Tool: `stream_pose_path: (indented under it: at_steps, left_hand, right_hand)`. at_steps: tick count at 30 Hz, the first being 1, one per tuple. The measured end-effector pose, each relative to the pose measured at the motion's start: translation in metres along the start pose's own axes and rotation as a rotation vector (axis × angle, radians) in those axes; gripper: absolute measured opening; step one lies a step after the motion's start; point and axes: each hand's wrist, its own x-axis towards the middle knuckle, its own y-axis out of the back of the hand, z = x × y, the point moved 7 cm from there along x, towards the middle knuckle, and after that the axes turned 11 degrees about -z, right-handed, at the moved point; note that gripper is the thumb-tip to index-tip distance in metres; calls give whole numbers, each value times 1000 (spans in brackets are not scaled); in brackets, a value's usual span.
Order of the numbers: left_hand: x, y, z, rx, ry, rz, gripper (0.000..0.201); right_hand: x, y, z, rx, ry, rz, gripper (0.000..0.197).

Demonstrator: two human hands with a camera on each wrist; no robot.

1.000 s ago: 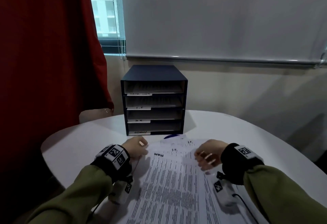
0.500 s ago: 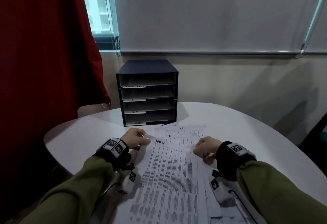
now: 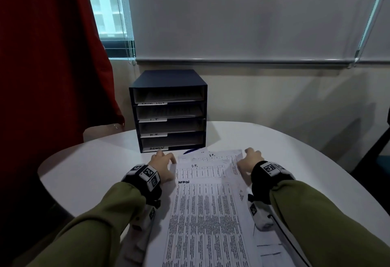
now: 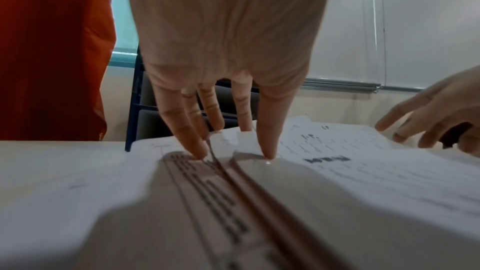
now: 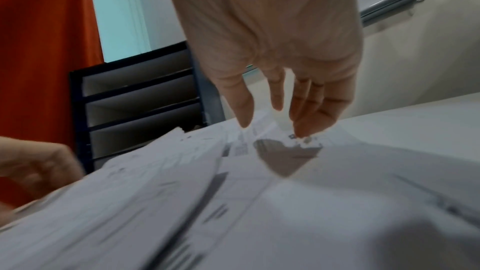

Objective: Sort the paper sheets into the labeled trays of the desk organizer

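Paper sheets are fanned out on the white surface, just in front of the desk organizer, whose four trays are labeled; bottom label reads ADMIN. Left hand is placed at the stack's left edge, fingers straight and spread, tips pressed on paper. Right hand is set at the right edge, fingers extended downward onto the sheets.

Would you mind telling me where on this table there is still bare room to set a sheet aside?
Bare table lies right of the desk organizer and beyond the right hand. Another bare patch lies left of the left hand. The middle is crowded with paper sheets, reaching nearly to the organizer.
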Motion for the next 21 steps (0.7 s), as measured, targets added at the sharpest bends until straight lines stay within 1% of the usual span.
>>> stream_pose_path:
  at_steps: [2,3,4,7,8,10,12,13,14,16,18,19,21]
  left_hand:
    - [0,0,0,-31,-35,34,33]
    - [-1,3,1,-48,-56,54,24]
    - [-4,6,3,-53,-83,74,20]
    - [-9,14,6,-109,-157,98,25]
    - [-12,16,5,-161,-175,94,23]
    - [-14,17,0,-328,-183,42,23]
    - [-15,15,-3,-439,-198,-58,21]
    - [-16,16,-5,-463,-217,-81,16]
    - [-18,20,-5,-503,-238,-70,12]
    - [-25,33,-4,-660,-305,7,11]
    - [-35,50,3,-830,-418,99,13]
    - [-41,59,7,-875,-465,156,16]
    - [-54,82,15,-877,-529,280,18]
  right_hand:
    - [11,0,2,127,28,-40,52]
    - [13,0,3,229,45,-46,49]
    - [16,2,4,318,60,-29,41]
    - [21,7,-1,476,128,9,13]
    - [23,9,-3,506,158,18,10]
    - [22,14,-7,581,221,69,16]
    - [14,21,-9,707,294,122,20]
    - [8,25,-11,763,337,138,22]
    - [4,30,-14,810,384,147,24]
    - [-3,43,-19,901,469,144,25]
    - [-9,61,-23,973,520,167,25]
    - [-15,73,-25,991,539,205,26]
    - [-29,101,-33,1030,597,285,27]
